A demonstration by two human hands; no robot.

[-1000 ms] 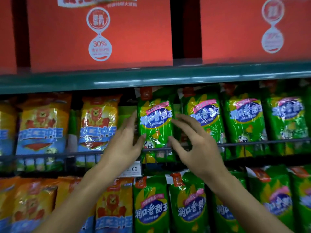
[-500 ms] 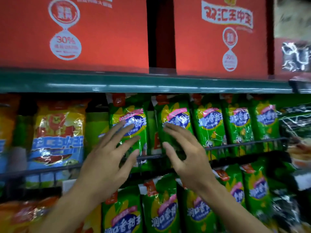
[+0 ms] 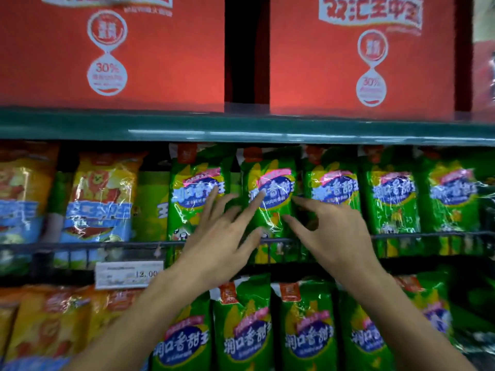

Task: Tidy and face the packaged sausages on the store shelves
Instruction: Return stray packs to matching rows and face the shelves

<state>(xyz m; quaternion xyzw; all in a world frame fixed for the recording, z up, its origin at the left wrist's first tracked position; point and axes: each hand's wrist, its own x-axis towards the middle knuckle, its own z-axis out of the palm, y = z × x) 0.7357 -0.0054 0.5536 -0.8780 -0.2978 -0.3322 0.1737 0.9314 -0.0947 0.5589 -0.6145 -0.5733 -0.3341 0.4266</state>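
Observation:
Green sausage packs stand upright in a row behind a dark wire rail [image 3: 417, 236] on the middle shelf. My left hand [image 3: 222, 236] lies with spread, straight fingers across the gap between the first green pack [image 3: 194, 183] and the second green pack [image 3: 270, 183], fingertips touching both. My right hand [image 3: 332, 231] reaches the right edge of the second pack, fingers and thumb slightly bent and spread near its side; neither hand clearly grips anything. More green packs [image 3: 332, 188] stand to the right.
Yellow-orange sausage packs [image 3: 101, 199] fill the left of the shelf. Red cartons [image 3: 160, 49] sit on the green shelf edge [image 3: 241, 129] above. A price tag [image 3: 128, 274] reading 12.00 hangs below the rail. Another row of green packs [image 3: 243, 330] lies underneath.
Both hands have shifted right along the row, from framing the first green pack to the second one. The view has drawn closer to the shelf.

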